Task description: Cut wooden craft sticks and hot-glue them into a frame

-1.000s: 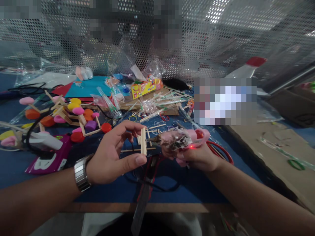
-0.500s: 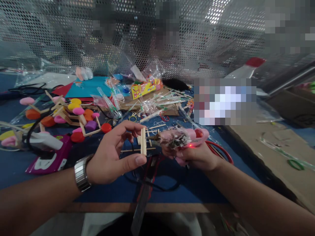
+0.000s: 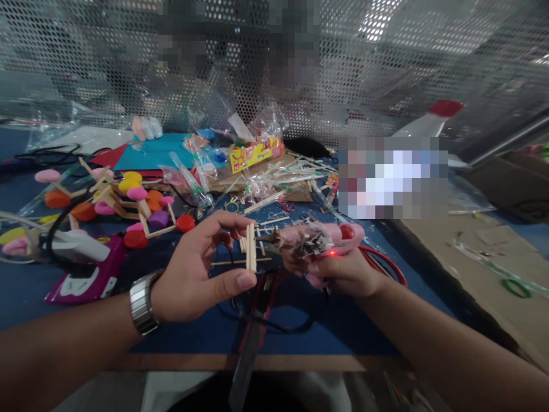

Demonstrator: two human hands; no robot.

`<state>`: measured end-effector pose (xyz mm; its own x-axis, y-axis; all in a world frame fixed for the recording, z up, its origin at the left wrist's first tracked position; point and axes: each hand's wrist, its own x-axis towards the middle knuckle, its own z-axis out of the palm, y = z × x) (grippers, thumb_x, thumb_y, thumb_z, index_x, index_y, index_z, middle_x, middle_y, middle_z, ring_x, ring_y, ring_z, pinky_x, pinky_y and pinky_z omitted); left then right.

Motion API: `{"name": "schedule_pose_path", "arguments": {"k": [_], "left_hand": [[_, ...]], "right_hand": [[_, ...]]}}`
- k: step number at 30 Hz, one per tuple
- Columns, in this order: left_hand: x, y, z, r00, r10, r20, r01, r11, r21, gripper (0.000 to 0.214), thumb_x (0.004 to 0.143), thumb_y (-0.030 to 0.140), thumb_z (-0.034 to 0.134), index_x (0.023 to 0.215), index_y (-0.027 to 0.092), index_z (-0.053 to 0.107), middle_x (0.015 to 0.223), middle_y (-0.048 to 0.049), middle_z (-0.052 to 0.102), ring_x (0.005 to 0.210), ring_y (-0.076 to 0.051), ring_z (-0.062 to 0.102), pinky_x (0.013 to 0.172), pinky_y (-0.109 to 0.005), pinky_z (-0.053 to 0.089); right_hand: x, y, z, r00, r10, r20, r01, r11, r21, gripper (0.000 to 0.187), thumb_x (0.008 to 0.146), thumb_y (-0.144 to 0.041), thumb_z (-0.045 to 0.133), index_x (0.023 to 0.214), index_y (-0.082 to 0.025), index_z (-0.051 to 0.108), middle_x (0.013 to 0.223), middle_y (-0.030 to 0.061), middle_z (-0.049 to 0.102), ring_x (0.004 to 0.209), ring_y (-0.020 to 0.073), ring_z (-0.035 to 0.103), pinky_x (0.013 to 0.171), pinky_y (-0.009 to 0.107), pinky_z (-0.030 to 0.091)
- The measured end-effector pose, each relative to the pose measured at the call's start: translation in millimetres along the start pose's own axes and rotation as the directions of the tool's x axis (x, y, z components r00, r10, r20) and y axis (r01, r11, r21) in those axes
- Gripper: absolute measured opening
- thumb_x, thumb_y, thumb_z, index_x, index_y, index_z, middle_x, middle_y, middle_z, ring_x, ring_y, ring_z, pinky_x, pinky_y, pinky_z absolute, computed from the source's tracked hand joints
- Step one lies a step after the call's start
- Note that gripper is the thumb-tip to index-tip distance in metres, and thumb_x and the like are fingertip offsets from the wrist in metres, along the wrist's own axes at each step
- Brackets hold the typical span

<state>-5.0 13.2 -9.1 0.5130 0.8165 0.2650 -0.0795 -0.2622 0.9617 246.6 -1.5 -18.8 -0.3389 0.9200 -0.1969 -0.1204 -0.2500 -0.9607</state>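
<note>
Between the thumb and fingertips of my left hand (image 3: 193, 269) stands a short bundle of wooden sticks (image 3: 251, 249), held upright by its two ends. My right hand (image 3: 343, 272) is wrapped round a pink hot glue gun (image 3: 319, 239) with a red light lit on its side. The gun's nozzle points left, at or very close to the sticks; I cannot tell whether it touches. Behind the bundle, more wooden sticks (image 3: 261, 240) lie on the blue table (image 3: 343, 335). Below my hands, a utility knife (image 3: 253, 332) with its blade out reaches past the table's front edge.
To the left are stick frames with coloured foam pieces (image 3: 128, 200) and a purple power strip (image 3: 96, 272) with plugs. A yellow box (image 3: 253, 153), plastic bags and loose sticks fill the back before a perforated metal screen (image 3: 240, 63). Cardboard (image 3: 480, 274) lies at right.
Almost nothing differs. The glue gun's nozzle tip is slightly further left, by the sticks, and both hands keep their hold.
</note>
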Motion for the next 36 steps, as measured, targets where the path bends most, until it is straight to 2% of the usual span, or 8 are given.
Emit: {"name": "schedule_pose_path", "arguments": {"k": [11,15,21,29,36], "left_hand": [[1,-1,0.8,1.000,0.012,0.010,-0.012,1.000,-0.008,0.055,0.078,0.047,0.080,0.124,0.026,0.060,0.113,-0.0067,0.059,0.102,-0.024,0.060,0.086,-0.035,0.047],[0,-2,0.6,1.000,0.022,0.011,-0.022,1.000,-0.015,0.055,0.078,0.047,0.080,0.124,0.026,0.060,0.113,-0.0064,0.058,0.104,-0.025,0.059,0.087,-0.035,0.047],[1,-3,0.9,1.000,0.025,0.016,-0.024,1.000,-0.017,0.055,0.079,0.047,0.080,0.125,0.027,0.059,0.113,-0.0065,0.059,0.103,-0.025,0.060,0.086,-0.036,0.048],[0,-2,0.8,1.000,0.026,0.012,-0.026,1.000,-0.012,0.055,0.078,0.047,0.081,0.125,0.027,0.059,0.112,-0.0060,0.058,0.101,-0.024,0.059,0.086,-0.036,0.048],[1,-2,0.7,0.999,0.045,0.007,-0.045,0.999,-0.004,0.054,0.079,0.046,0.081,0.125,0.028,0.060,0.113,-0.0056,0.057,0.102,-0.023,0.058,0.088,-0.035,0.047]], "right_hand": [[3,2,-2,0.999,-0.049,0.000,0.049,0.998,-0.024,0.036,0.054,-0.027,0.071,0.088,-0.018,0.067,0.057,-0.0033,0.050,0.053,0.0124,0.042,0.047,0.026,0.031],[2,6,-5,0.997,-0.077,0.000,0.077,0.997,0.003,0.043,0.055,-0.026,0.072,0.098,-0.019,0.070,0.060,-0.0033,0.051,0.054,0.0125,0.042,0.047,0.026,0.034],[2,5,-5,0.997,-0.081,0.007,0.081,0.997,-0.007,0.041,0.056,-0.026,0.072,0.096,-0.017,0.072,0.059,-0.0030,0.049,0.053,0.0124,0.042,0.045,0.025,0.032],[3,11,-14,0.987,-0.107,0.116,0.107,0.994,0.007,0.052,0.066,-0.028,0.073,0.117,-0.023,0.071,0.069,-0.0010,0.055,0.053,0.0110,0.039,0.042,0.024,0.027],[3,11,-12,0.990,-0.103,0.095,0.102,0.995,0.008,0.051,0.065,-0.029,0.074,0.116,-0.025,0.071,0.070,0.0000,0.057,0.054,0.0120,0.039,0.041,0.023,0.026]]}}
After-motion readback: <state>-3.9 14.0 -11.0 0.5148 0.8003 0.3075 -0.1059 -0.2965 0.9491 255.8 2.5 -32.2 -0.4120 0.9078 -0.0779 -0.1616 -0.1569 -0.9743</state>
